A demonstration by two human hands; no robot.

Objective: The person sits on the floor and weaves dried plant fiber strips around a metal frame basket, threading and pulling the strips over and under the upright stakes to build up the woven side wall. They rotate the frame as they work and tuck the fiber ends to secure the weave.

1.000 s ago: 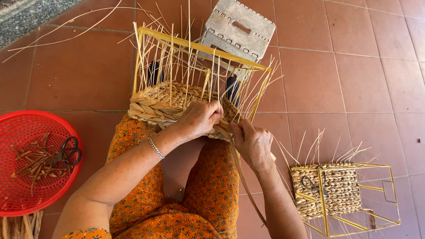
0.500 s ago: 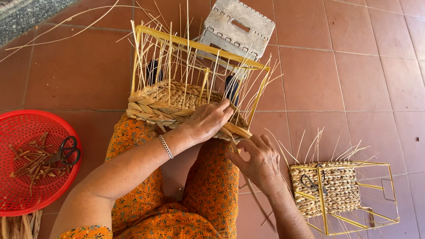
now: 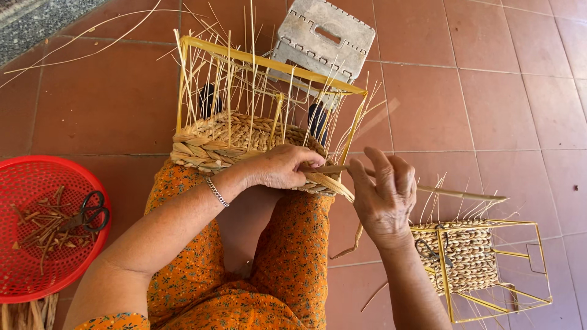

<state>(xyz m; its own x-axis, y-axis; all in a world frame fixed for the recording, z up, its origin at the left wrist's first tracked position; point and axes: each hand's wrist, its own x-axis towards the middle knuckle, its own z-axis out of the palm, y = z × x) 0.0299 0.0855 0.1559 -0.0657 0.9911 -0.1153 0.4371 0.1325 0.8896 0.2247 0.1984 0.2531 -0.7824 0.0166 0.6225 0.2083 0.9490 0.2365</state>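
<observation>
A half-woven basket (image 3: 229, 137) on a yellow wire frame rests on my knees, thin straw stakes standing up from its braided rim. My left hand (image 3: 282, 166) presses on the near right corner of the woven rim. My right hand (image 3: 384, 194) is just right of that corner, fingers pinched on a flat straw strand (image 3: 465, 195) that runs from the rim out to the right. I am sitting, in orange patterned trousers (image 3: 293, 244).
A second, smaller woven basket on a yellow frame (image 3: 471, 256) stands on the tiled floor at my right. A red plastic basket (image 3: 36, 281) at the left holds scissors (image 3: 88, 211) and straw offcuts. A grey plastic stool (image 3: 321, 36) stands beyond the basket.
My right hand has moved away from the rim to the right, drawing the straw strand out. My left hand has stayed on the rim corner.
</observation>
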